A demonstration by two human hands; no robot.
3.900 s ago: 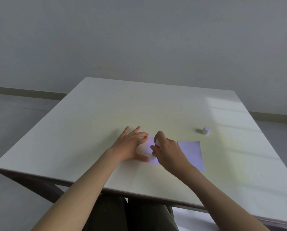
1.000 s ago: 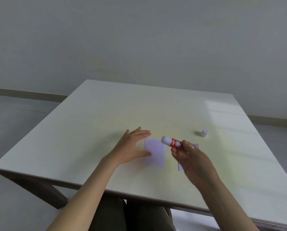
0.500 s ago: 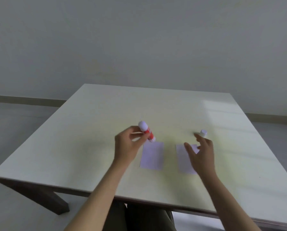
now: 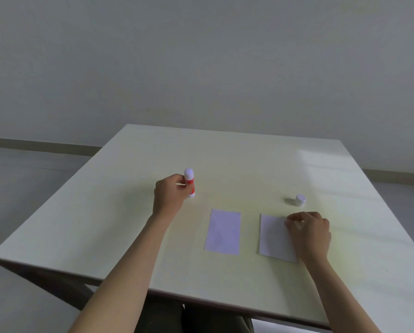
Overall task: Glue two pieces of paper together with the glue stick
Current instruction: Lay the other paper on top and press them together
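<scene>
Two pale lilac paper rectangles lie side by side near the table's front: the left paper (image 4: pixel 222 231) is uncovered, and the right paper (image 4: pixel 273 236) is partly under my right hand (image 4: pixel 308 233). That hand's fingers curl on the paper's upper right edge; whether they pinch it I cannot tell. My left hand (image 4: pixel 168 194) holds the red and white glue stick (image 4: pixel 189 182) upright, its base touching the table, to the upper left of the left paper. The glue stick's white cap (image 4: pixel 300 200) stands just beyond my right hand.
The pale table (image 4: pixel 249 159) has its front edge close to my body and its left edge running diagonally. A grey wall and floor lie beyond it. My lap shows below the front edge.
The glue stick passed from my right hand to my left, which moved it left and stood it upright on the table. My right hand came down onto the right paper's upper edge.
</scene>
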